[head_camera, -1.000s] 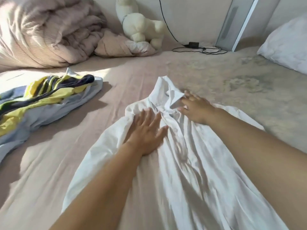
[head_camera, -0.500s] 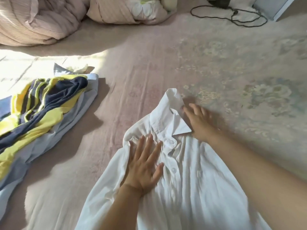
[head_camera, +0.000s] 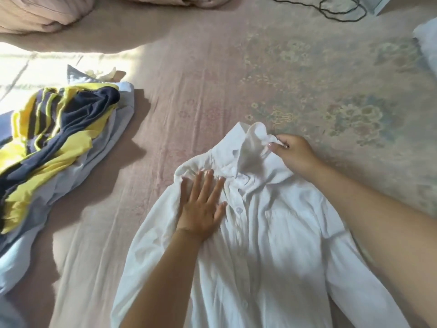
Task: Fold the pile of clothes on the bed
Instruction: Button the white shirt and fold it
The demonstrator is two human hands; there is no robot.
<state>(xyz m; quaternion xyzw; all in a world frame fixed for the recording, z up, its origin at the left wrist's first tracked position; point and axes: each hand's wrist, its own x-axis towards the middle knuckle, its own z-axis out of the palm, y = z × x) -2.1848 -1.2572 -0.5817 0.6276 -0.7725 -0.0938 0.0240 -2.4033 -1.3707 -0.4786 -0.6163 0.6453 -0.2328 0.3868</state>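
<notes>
**Pink bed, shirt laid out for folding**

Pink bed sheet [head_camera: 189, 91] carries a white button-up shirt [head_camera: 272, 233], front up and creased. Left hand [head_camera: 201, 209] lies flat and open, likely pinning it; right hand [head_camera: 293, 152] pinches the collar [head_camera: 260, 138], seemingly to straighten it. Unfolded pile [head_camera: 54, 143] waits at left.

Shirt [head_camera: 272, 233] lay flat on bed [head_camera: 201, 79]. Clothes pile [head_camera: 54, 147] left of shirt, apart from it. Duvet [head_camera: 35, 13] behind the pile. Cable [head_camera: 340, 13] and pillow [head_camera: 426, 43] far behind shirt, rightward.
</notes>
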